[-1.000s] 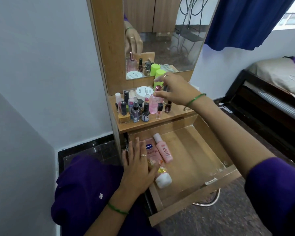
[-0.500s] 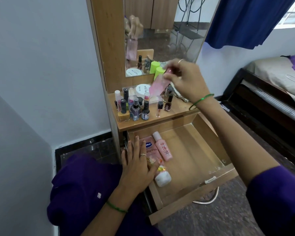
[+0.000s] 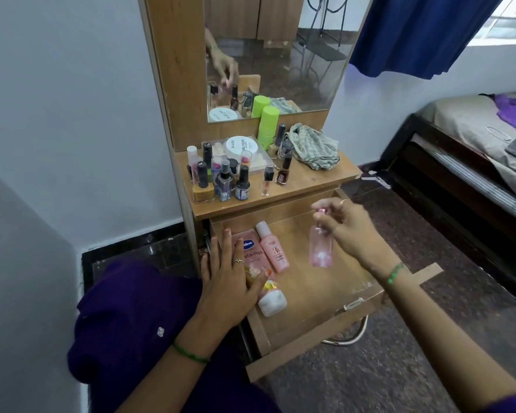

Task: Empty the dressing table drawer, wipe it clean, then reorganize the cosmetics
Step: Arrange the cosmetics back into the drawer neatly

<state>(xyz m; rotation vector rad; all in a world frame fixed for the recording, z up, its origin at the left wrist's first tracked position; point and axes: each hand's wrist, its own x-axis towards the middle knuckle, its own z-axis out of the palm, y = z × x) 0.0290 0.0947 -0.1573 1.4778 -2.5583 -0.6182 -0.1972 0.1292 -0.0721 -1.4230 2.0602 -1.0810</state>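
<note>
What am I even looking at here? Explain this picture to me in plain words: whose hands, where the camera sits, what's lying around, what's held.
There is no machine here: a person wears a wide-angle camera on the head, so you look forward and down at their own two hands.

The right hand has a pinching grip on the top of a clear pink spray bottle, which hangs above the open wooden drawer. The left hand lies flat, fingers straight, on a pink tube at the drawer's left side. Beside it lie a pink bottle and a small white bottle.

On the tabletop above stand nail polish bottles, a white round tub, a green bottle and a crumpled cloth. Behind them is a mirror.
</note>
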